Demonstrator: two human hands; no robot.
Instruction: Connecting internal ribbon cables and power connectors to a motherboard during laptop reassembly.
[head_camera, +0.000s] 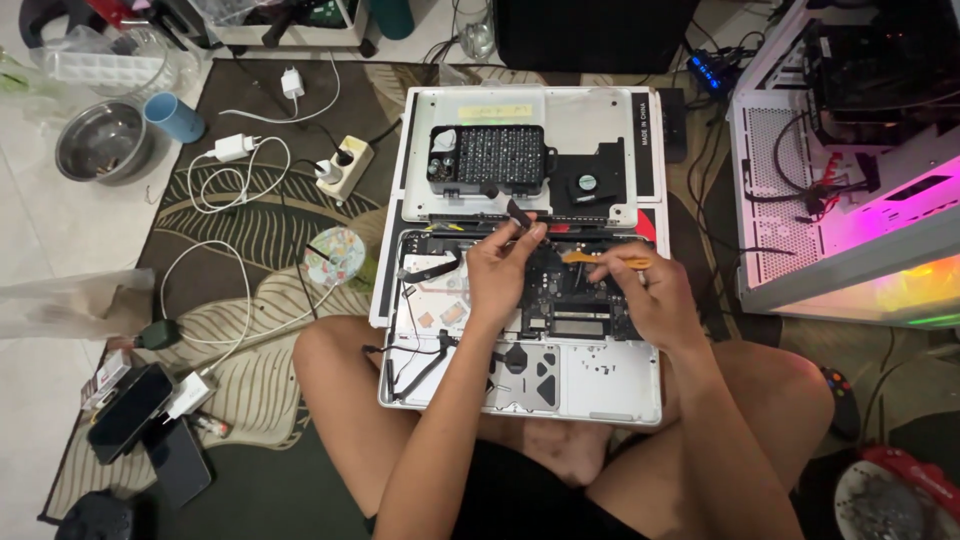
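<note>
Orange tool (600, 259) in right hand (650, 300)

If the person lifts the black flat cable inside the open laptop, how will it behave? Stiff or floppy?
Probably floppy: the black flat cable is thin and already curves across the open laptop. Likely very light, since it is only a narrow strip. Possibly fragile; the left hand pinches a similar black strip with just its fingertips.
</note>
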